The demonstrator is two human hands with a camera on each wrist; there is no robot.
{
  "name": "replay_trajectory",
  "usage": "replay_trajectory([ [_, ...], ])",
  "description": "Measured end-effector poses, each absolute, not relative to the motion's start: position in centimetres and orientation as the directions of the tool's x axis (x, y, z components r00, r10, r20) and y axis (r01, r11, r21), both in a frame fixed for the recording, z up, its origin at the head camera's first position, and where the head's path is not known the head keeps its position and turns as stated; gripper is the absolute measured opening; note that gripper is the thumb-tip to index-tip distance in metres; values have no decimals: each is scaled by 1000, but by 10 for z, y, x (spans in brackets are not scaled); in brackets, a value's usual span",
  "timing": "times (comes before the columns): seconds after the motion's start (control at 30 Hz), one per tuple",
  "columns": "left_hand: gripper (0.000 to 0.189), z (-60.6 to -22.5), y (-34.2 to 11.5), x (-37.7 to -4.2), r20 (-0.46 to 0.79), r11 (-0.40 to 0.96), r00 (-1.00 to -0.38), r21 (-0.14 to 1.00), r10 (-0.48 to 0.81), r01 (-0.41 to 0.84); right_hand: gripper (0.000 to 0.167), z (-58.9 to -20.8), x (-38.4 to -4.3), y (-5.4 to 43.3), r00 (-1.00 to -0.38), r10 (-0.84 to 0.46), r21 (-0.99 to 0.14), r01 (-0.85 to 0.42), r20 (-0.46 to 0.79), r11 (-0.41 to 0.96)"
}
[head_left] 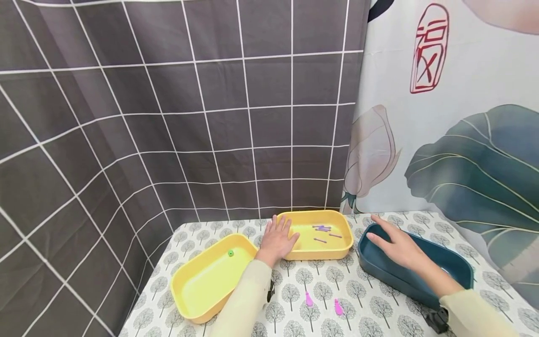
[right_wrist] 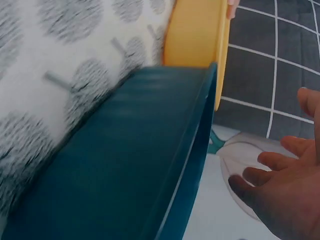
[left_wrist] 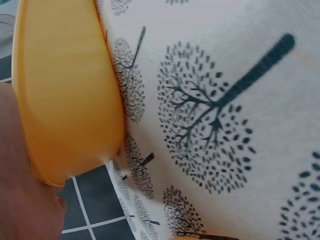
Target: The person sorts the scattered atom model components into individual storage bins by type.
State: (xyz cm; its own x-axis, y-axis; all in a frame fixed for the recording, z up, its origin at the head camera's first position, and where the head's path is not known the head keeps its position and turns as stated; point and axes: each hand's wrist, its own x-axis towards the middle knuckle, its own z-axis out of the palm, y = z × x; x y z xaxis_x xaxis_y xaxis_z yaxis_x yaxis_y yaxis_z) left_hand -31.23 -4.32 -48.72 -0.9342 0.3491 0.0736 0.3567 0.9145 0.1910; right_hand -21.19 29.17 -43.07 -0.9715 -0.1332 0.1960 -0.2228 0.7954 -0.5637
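Observation:
My left hand (head_left: 278, 238) is at the left end of the middle yellow bin (head_left: 316, 255), fingers stretched out over its rim. In the left wrist view that hand (left_wrist: 30, 185) appears to touch the bin's edge. Several small purple sticks with knobbed ends (head_left: 323, 229) lie inside this bin. My right hand (head_left: 397, 245) hangs over the dark teal bin (head_left: 379, 276), thumb and fingers apart. The right wrist view has the right hand (right_wrist: 290, 190) with spread fingers beyond the teal bin's rim (right_wrist: 200, 125), holding nothing.
Another yellow bin (head_left: 198, 317) stands at the left with a small green piece (head_left: 230, 252) inside. Two magenta pieces (head_left: 309, 299) lie on the tree-print cloth (head_left: 290, 323) in front. A grey gridded curtain (head_left: 269, 126) hangs behind the table.

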Motion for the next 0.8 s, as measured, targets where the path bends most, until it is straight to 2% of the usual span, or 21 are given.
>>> replay_trajectory([
  [0.13,68,-486,-43,-315,63,909,-934,218,350,356,76,-435,-200,306,-966,-146,-553,-243,214,797],
  [0.37,72,-484,-44,-316,82,887,-922,254,378,387,69,-446,-183,327,-942,-161,-548,-305,294,779],
  [0.8,68,-459,-29,-288,155,790,-825,238,544,565,73,-465,-169,371,-922,-163,-281,-270,352,921],
])
